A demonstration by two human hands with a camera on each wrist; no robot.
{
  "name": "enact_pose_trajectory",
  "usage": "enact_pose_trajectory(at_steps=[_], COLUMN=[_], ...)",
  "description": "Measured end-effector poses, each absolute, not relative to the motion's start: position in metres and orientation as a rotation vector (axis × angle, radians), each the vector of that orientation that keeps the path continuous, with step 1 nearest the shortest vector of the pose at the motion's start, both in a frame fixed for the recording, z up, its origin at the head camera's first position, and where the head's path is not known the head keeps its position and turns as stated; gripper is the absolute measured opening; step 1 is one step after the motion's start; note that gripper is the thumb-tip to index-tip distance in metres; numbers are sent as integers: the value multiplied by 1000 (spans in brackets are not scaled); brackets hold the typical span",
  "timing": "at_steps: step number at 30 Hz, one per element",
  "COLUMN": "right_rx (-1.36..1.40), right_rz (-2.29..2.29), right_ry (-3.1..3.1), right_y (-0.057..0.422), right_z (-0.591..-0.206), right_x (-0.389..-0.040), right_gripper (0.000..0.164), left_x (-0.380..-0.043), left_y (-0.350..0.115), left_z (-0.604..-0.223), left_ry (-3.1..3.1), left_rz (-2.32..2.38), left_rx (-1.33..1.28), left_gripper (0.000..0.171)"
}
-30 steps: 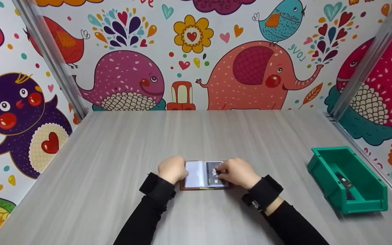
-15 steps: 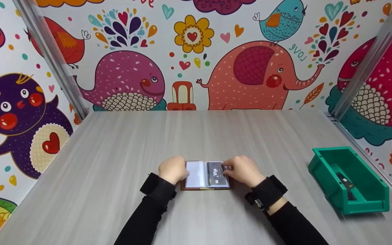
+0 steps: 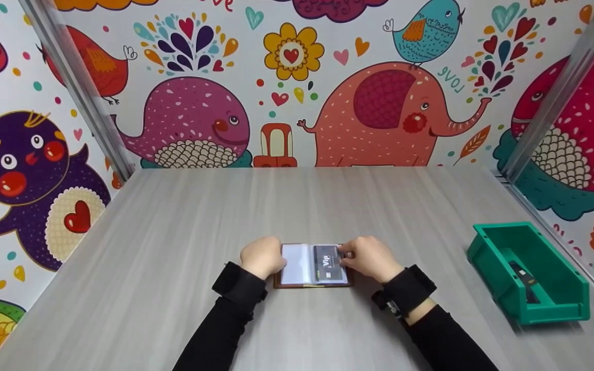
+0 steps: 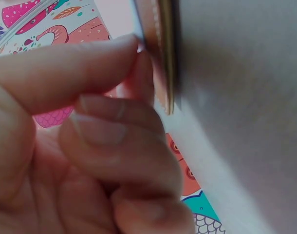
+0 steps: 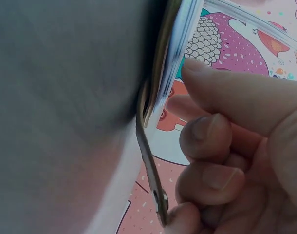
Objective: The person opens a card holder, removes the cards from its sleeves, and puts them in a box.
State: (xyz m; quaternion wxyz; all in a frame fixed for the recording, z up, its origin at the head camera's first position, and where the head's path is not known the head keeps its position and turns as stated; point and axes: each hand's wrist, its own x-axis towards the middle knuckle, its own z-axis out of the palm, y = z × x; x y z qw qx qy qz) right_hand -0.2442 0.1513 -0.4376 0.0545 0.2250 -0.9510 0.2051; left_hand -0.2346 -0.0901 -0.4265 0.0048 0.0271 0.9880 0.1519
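Observation:
A small brown card holder (image 3: 291, 264) lies spread on the table, with clear plastic sleeves. In its right-hand sleeve shows a dark card (image 3: 326, 264) marked "Vip". My left hand (image 3: 261, 256) pinches the holder's left edge between thumb and forefinger, the other fingers curled. At the opposite side my right hand (image 3: 372, 257) pinches the card's right end, thumb and forefinger together. From the right wrist, that hand (image 5: 226, 141) appears beside the stacked sleeve edges (image 5: 180, 44), a strap with a metal snap (image 5: 163, 200) hanging near its curled fingers.
A green plastic bin (image 3: 529, 273) stands to the right, with dark cards (image 3: 524, 281) inside. Pale wood-look tabletop (image 3: 199, 216) surrounds the holder. Printed cartoon walls with metal corner posts (image 3: 78, 87) enclose the back and sides.
My right hand has slid right across the card to its right end, uncovering the "Vip" lettering. My left hand keeps its hold, and the holder stays in place.

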Motion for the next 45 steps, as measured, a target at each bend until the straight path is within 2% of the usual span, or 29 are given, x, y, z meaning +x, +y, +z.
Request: enact_pose_trajectory(at_steps=[10, 25, 32, 37, 45], right_rx=[690, 707, 705, 686, 688], right_rz=[576, 585, 590, 593, 596], right_ry=[-2915, -2920, -2925, -2934, -2930], right_y=[152, 152, 152, 152, 151], right_z=[-437, -438, -438, -436, -436], right_x=[-244, -245, -245, -243, -243], right_gripper=[27, 18, 20, 24, 22], left_x=[-234, -233, -228, -225, -224], left_y=[-90, -82, -68, -59, -56], left_z=[-426, -423, -425, -429, -430], left_ry=[3077, 3083, 3140, 3105, 3037], left_rz=[491, 437, 682, 824, 846], left_rx=[86, 84, 268, 391, 400], left_gripper=[5, 6, 34, 35, 33])
